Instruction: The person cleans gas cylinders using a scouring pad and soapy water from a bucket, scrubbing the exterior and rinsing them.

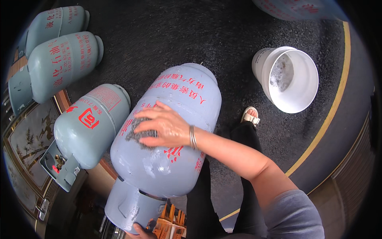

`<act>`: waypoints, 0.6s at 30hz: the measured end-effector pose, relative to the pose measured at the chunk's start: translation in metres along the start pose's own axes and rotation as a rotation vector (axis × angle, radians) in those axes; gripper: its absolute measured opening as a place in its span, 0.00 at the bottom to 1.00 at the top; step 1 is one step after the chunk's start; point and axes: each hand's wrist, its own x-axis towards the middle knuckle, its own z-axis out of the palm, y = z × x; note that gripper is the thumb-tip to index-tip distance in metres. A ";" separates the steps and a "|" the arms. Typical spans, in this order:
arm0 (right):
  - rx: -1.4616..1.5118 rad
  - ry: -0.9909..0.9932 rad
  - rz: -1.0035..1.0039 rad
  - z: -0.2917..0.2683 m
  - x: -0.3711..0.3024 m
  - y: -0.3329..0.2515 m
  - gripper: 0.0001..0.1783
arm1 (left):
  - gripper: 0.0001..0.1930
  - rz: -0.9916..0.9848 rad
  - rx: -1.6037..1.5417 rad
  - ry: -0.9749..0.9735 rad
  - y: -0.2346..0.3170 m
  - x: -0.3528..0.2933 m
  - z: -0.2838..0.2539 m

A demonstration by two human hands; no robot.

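Note:
A large grey gas cylinder point(171, 175) with red lettering lies tilted in front of me, its surface wet and shiny. My right hand point(169, 123), a silvery bangle at its wrist, presses a grey steel wool scrubber point(140, 131) against the cylinder's side. The fingers spread over the scrubber and hide part of it. Down at the lower edge, my left hand point(142, 232) is at the rim of the cylinder's collar point(125, 205). Only a little of that hand shows, with its fingers bent at the metal.
More grey gas cylinders stand to the left: one close by point(85, 131), others farther off point(63, 67). Another cylinder point(296, 8) is at the top right. A white bucket point(300, 97) of foamy water sits on dark asphalt near my sandalled foot point(250, 115). A yellow line point(332, 103) curves along the right.

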 end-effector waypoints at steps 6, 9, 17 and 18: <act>-0.194 0.284 0.723 -0.084 0.003 0.159 0.25 | 0.23 0.401 0.469 -0.032 -0.097 0.021 -0.066; -0.230 0.212 0.193 0.005 -0.031 0.028 0.17 | 0.23 0.395 0.509 0.019 -0.106 0.010 -0.076; -0.249 -0.117 0.785 -0.101 0.085 0.180 0.30 | 0.36 -0.228 -0.095 -0.075 0.018 0.031 0.015; -0.120 -0.018 0.845 -0.107 0.063 0.181 0.30 | 0.36 -0.251 -0.086 -0.078 0.025 0.031 0.014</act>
